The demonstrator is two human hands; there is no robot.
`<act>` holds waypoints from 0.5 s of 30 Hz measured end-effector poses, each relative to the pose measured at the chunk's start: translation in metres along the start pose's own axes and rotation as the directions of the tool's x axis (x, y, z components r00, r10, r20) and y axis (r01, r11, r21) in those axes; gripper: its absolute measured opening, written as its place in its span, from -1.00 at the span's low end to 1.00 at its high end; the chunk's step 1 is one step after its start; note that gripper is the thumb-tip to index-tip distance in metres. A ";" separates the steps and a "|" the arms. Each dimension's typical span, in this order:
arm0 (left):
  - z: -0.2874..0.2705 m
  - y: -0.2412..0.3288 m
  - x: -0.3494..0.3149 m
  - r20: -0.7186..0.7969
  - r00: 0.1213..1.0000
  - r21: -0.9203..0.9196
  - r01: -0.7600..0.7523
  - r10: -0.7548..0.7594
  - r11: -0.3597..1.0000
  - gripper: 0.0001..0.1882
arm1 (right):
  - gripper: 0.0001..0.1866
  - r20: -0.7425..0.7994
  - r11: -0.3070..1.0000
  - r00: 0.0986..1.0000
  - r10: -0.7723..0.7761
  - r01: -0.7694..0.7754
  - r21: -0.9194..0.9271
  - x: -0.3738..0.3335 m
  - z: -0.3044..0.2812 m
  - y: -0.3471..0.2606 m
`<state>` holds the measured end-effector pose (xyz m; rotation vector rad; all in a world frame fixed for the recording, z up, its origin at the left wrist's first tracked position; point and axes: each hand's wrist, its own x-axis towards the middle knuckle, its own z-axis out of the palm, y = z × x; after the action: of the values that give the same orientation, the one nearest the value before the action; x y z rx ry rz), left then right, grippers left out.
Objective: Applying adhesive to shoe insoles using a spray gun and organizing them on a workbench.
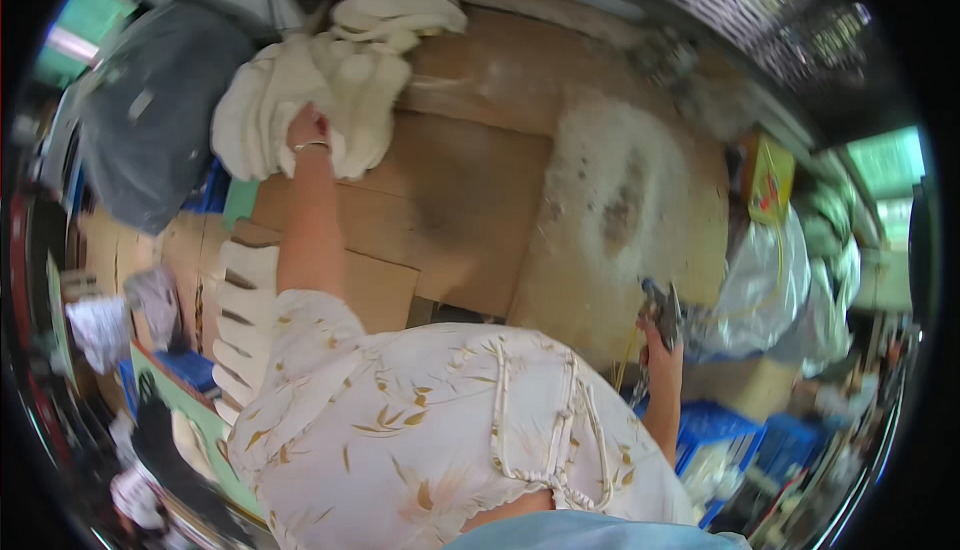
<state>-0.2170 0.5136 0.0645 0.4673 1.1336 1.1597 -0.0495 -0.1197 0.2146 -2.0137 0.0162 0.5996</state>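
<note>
My left hand (308, 128), a band around its wrist, reaches to a thick pile of cream, soft-looking pieces (365, 100) at the far left of the bench. Its fingers look closed on the edge of one piece, though blur hides the fingertips. At the right, near my body, my right hand (657, 342) grips a metal spray gun (662, 305) with a blue part at its tip. A thin yellow hose (626, 358) hangs beside that hand.
Flat cardboard (470, 200) covers the bench, with a whitish crusted patch (625, 185) on its right. Cream strips (245, 315) lie in a row by my left side. A grey-covered bulk (160, 100) stands left; a yellow box (769, 178), plastic bags (755, 290) and blue crates (715, 430) stand right.
</note>
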 end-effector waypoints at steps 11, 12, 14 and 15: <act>0.244 -0.032 -0.180 0.658 0.749 -0.038 0.138 -0.079 0.990 -0.90 | -0.78 -0.047 0.996 0.998 0.050 -0.046 0.080 0.005 -0.054 0.027; 0.257 -0.062 -0.211 0.650 0.749 -0.010 0.173 -0.125 0.985 -0.92 | -0.78 -0.067 0.991 0.995 0.080 -0.072 0.116 0.000 -0.059 0.031; 0.259 -0.110 -0.260 0.713 0.669 0.064 0.238 -0.211 0.969 -0.93 | -0.78 -0.084 0.990 0.994 0.074 -0.063 0.128 -0.006 -0.072 0.035; 0.252 -0.133 -0.301 0.751 0.616 0.109 0.236 -0.235 0.966 -0.91 | -0.79 -0.094 0.990 0.993 0.067 -0.054 0.134 -0.008 -0.078 0.041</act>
<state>0.0774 0.2549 0.2000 0.6985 0.4184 0.6021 -0.0358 -0.2068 0.2142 -1.9184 0.1727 0.5231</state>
